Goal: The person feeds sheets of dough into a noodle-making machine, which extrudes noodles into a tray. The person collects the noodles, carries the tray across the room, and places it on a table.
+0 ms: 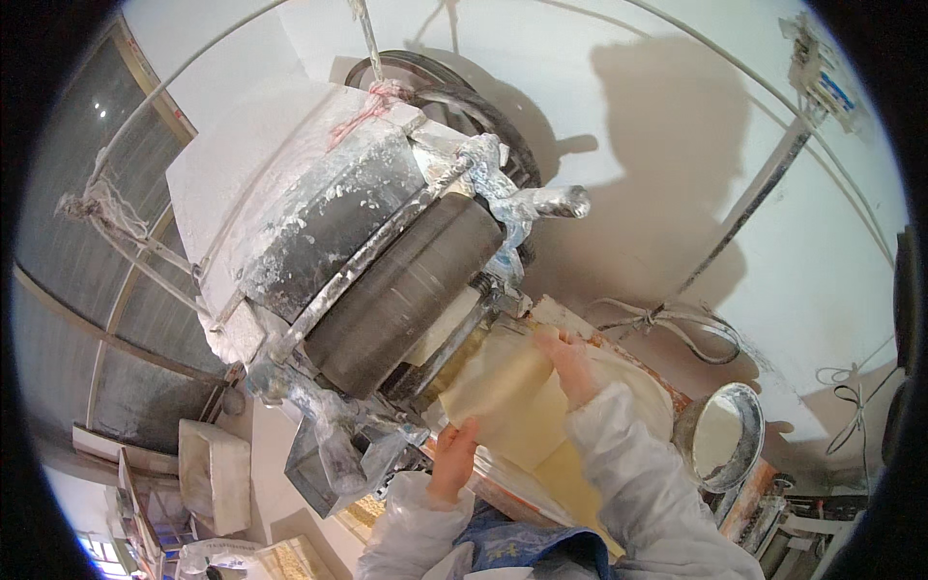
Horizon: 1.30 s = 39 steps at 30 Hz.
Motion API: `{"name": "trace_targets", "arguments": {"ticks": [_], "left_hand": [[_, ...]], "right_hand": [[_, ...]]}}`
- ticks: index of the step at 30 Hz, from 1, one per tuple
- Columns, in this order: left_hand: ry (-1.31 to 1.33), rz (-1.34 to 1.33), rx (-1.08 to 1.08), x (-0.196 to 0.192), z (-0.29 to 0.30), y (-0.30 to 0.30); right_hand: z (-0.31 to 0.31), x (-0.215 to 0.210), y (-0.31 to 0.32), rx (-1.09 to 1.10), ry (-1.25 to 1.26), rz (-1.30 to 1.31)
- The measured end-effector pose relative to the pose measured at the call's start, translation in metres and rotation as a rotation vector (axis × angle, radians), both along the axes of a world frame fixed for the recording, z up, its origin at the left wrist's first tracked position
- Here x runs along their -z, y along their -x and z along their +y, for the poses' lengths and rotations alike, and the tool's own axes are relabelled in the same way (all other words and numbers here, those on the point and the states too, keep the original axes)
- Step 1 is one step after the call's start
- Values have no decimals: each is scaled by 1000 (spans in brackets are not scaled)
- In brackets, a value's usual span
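Observation:
A pale yellow dough sheet point(507, 389) stretches out below the large dark roller point(411, 290) of a flour-dusted rolling machine. My left hand point(454, 460) pinches the sheet's near left edge, thumb on top. At its far right edge, my right hand point(567, 365) is closed on the same sheet, some fingers hidden under it. More dough point(570, 474) lies in folds beneath and beside my right forearm. White sleeves cover both my arms.
A metal bowl point(717, 437) with white powder stands right of my right arm. Plastic-wrapped handles point(333, 449) stick out from the machine's sides. A cable and switch box point(822, 72) hang on the wall. At lower left sits a pale tub point(215, 476).

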<state>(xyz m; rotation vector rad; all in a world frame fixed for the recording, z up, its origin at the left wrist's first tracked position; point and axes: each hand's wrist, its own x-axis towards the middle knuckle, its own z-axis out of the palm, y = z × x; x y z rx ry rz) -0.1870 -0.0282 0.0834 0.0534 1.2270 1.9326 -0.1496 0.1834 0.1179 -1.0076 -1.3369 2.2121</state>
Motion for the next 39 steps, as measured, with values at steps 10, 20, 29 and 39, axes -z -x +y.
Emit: {"name": "trace_targets", "arguments": {"ticks": [10,20,29,39], "left_hand": [[-17,131,-189,-2,3,55],[-235,-56,-213,31,5,72],[289,-438,108,82,-21,-61],[311,-307,918,78,53,-215]], "right_hand": [[9,11,80,-146,70,37],[7,72,119,-58,-581,-531],[-61,109,-158,168,-209,-455],[-173,189,-476,-110,-528,-1520]]}}
